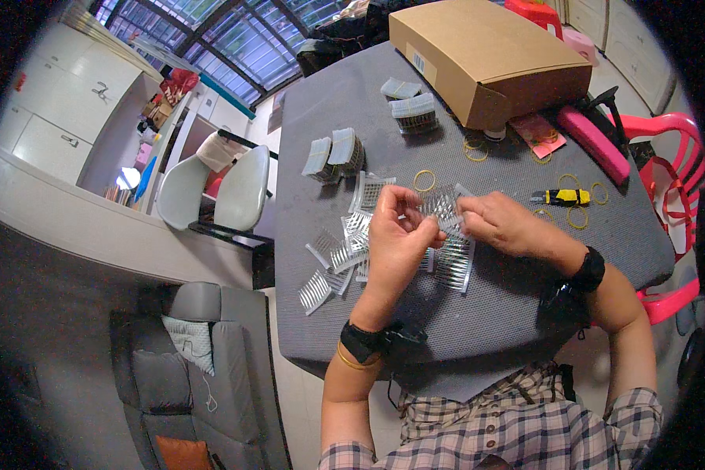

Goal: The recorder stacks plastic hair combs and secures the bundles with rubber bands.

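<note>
In front of me, both hands hold a clear plastic hair comb (442,205) with a row of thin teeth; I cannot tell whether it is one or a few pressed together. My left hand (399,227) has its thumb and fingers pinched at the comb's left side. At the other end, the bent fingers of my right hand (493,222) grip the comb's edge. Below and between the hands lies another clear comb (456,262), flat on the grey cloth. Loose combs (333,254) are scattered, partly overlapping, left of my left wrist.
Neat comb stacks (343,153) stand on the table (313,102) at the left, with more stacks (413,113) farther back. A cardboard box (489,55), yellow rubber bands (424,181), yellow-black cutters (565,197) and a pink case (594,145) lie back and right. A pink chair (674,129) adjoins the right edge.
</note>
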### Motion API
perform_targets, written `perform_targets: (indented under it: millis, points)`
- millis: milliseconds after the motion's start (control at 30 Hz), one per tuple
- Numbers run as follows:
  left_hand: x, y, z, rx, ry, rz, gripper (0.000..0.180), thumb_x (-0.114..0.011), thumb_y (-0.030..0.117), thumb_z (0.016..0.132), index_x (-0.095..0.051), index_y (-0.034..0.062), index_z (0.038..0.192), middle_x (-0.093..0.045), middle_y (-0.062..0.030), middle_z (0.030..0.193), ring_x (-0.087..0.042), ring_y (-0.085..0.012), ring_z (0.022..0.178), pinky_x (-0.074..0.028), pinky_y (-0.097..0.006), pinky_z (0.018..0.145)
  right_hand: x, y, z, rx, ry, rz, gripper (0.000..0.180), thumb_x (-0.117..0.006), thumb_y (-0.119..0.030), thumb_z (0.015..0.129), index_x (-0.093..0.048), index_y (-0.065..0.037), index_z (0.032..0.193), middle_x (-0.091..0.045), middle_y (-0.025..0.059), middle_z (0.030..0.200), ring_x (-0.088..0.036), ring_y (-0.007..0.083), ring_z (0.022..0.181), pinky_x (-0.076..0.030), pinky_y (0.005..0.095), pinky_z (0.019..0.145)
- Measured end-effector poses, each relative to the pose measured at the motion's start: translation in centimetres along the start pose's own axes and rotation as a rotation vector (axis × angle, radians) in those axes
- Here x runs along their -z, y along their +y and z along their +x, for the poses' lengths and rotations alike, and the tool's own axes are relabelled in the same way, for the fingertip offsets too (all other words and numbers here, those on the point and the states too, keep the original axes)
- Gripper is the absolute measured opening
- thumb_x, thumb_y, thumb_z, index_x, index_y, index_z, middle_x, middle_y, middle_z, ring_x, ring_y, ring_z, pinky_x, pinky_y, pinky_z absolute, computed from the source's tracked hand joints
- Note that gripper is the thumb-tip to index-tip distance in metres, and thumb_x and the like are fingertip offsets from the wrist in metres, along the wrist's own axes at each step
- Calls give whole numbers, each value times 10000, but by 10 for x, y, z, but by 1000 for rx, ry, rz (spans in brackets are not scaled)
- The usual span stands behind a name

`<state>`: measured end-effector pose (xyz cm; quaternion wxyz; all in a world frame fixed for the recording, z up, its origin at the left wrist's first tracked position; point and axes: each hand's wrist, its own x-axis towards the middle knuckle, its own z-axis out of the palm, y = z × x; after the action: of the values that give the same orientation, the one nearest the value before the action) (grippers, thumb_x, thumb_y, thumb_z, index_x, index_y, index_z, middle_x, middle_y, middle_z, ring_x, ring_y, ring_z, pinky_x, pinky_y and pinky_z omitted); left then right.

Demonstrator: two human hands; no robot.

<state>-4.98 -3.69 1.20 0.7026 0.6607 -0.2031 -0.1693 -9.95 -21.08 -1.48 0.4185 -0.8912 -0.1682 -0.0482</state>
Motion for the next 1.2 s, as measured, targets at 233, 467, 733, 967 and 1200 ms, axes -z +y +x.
perform_targets:
  millis: [233, 467, 733, 967, 1200]
  points:
    - [1, -2, 2, 12, 41, -32, 241, -519, -66, 713, -367, 11, 885, -466, -49, 697, -568, -116, 543, -506, -217, 473, 0, -8, -2, -108, 60, 114, 275, -381, -265, 841, -502, -21, 805, -544, 202, 700, -533, 382, 661, -411, 437, 588]
    - [1, -5, 2, 26, 37, -47, 241, -520, -64, 711, -363, 15, 875, -464, -49, 691, -565, -117, 538, -504, -224, 469, -1, -3, 1, -10, 29, 113, 270, -371, -222, 855, -472, 9, 757, -539, 138, 640, -556, 262, 605, -423, 347, 559]
    - [-1, -5, 2, 25, 41, -45, 239, -544, -57, 709, -392, 33, 871, -457, -32, 683, -563, -140, 541, -505, -236, 484, -8, 0, -1, -57, 144, -114, 263, -411, -249, 829, -471, 0, 770, -494, 207, 657, -495, 388, 614, -393, 406, 537]
    - [0, -5, 2, 47, 49, -190, 238, -557, -30, 733, -388, 41, 885, -458, -35, 713, -575, -151, 557, -507, -236, 501, -2, -9, -1, -108, 157, 64, 274, -396, -277, 828, -500, -24, 809, -526, 214, 661, -516, 394, 610, -402, 429, 546]
    - [2, -8, 3, 54, 43, -215, 249, -564, -25, 736, -387, 42, 898, -466, -40, 758, -577, -152, 566, -506, -242, 504, -3, -6, 0, -120, 169, 364, 273, -381, -245, 866, -467, -14, 749, -483, 30, 600, -417, 86, 516, -341, 243, 463]
